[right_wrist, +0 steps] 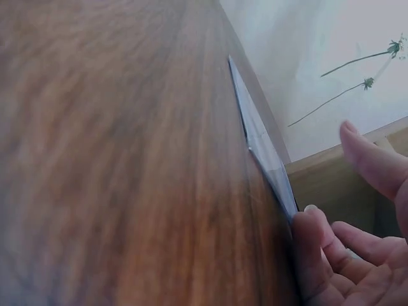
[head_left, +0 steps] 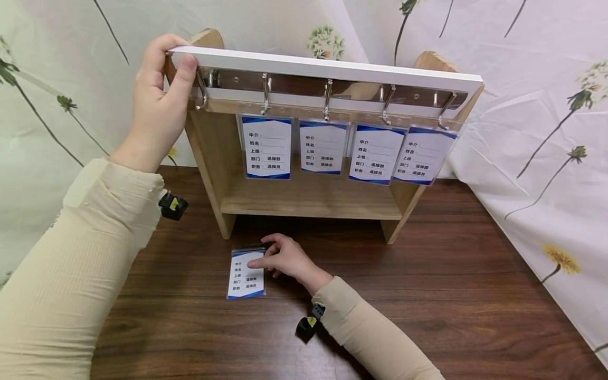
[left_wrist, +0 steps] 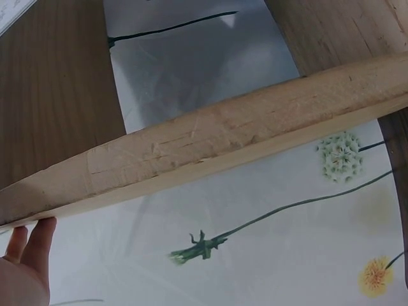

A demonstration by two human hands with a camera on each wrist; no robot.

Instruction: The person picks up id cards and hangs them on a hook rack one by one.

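My left hand [head_left: 159, 100] grips the left end of the wooden hook rack [head_left: 311, 198], its thumb over the front of the white top rail. In the left wrist view, fingertips [left_wrist: 42, 245] touch the rack's wooden side edge [left_wrist: 191, 143]. On the table lies a white and blue ID badge [head_left: 244, 282] in a clear sleeve. My right hand [head_left: 290, 258] is at the badge's right side, thumb above it. The right wrist view shows fingers at the edge of the badge [right_wrist: 262, 143], with the thumb [right_wrist: 373, 159] raised apart from them.
Several metal hooks [head_left: 328, 100] line the rack's rail. Several similar badges [head_left: 267, 150] hang below the rail. The rack stands on a dark wooden table [head_left: 475, 295], against a pale flowered backdrop [head_left: 537, 105] at the back and sides.
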